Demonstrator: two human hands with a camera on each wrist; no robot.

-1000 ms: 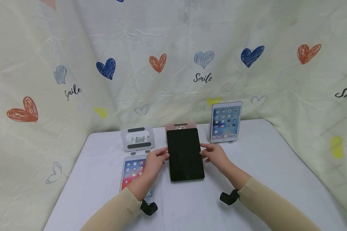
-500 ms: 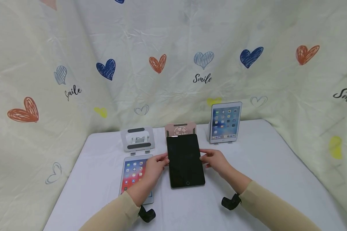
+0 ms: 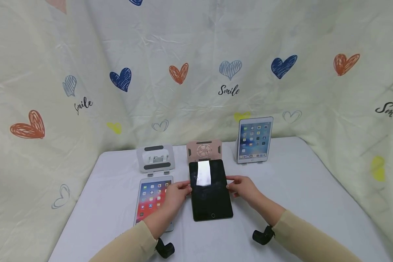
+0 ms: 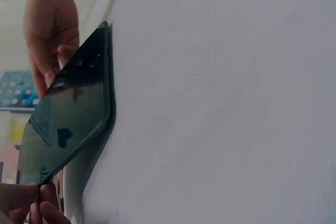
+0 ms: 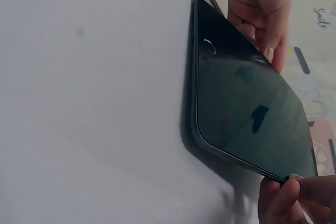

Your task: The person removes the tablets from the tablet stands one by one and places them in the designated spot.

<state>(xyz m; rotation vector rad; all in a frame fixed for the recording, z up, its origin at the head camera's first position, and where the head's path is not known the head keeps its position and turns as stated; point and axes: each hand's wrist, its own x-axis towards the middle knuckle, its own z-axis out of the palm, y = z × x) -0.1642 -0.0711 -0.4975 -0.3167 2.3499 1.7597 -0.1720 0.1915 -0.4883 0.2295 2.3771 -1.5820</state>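
Note:
A black tablet with a round home button faces up between my hands in the head view, in front of the pink stand. My left hand pinches its left edge between thumb and fingers; my right hand pinches the right edge. Both wrist views show the tablet tilted, its button end low by the white tablecloth. Whether that end touches the cloth, I cannot tell. A bright white reflection lies on the upper screen. The stand's lower part is hidden behind the tablet.
A white tablet with a lit home screen lies at left, partly under my left arm. Behind it stands a grey-white stand with dark pads. Another white tablet leans upright on a stand at the back right. A heart-printed curtain hangs behind.
Both hands have drawn the black tablet toward me, away from the pink stand, more of which now shows. The screen has picked up a white reflection.

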